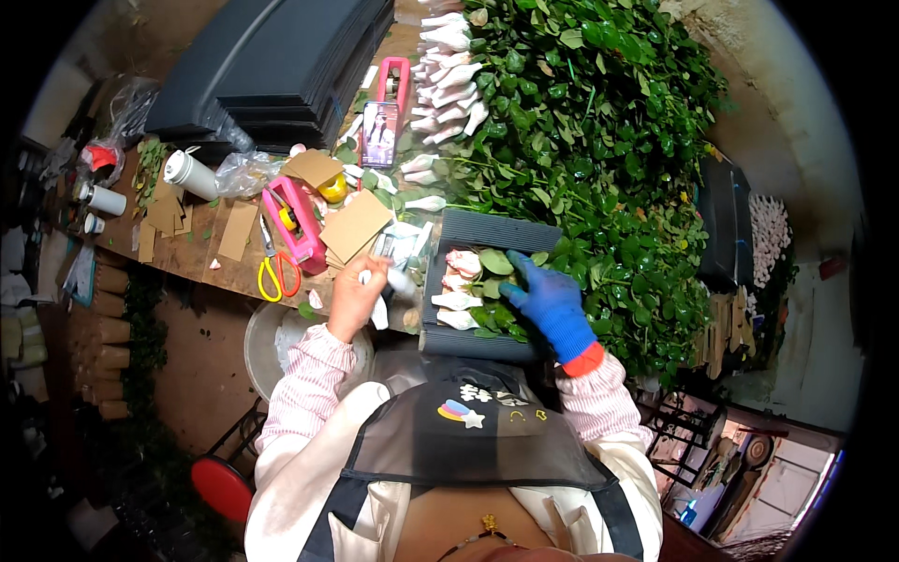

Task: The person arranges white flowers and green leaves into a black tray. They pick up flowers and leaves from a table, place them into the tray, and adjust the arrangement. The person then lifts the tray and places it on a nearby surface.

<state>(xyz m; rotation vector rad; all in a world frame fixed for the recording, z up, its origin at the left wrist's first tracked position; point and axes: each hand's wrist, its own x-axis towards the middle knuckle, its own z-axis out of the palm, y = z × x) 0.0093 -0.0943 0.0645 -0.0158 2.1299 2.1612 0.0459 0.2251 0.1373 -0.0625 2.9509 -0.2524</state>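
Observation:
My bare left hand (354,298) is closed, thumb and fingertips pinched together. A blurred white piece (403,283) is beside its fingertips, and whether they hold it cannot be made out. To the right, my right hand (552,307) in a blue knit glove lies over green stems and leaves, thumb and forefinger apart. Left of the glove, several rose heads lie on a dark corrugated sheet (496,228) whose sides curl up. The upper roses (461,267) show pale pink petals; the lower ones wear white sleeves (457,309).
A big heap of leafy rose stems (599,140) covers the right side, with white-sleeved buds (449,89) along its left edge. Scissors (273,267), a pink tape dispenser (295,220), cardboard pieces (354,227), a phone (379,136) and stacked dark sheets (281,84) lie left.

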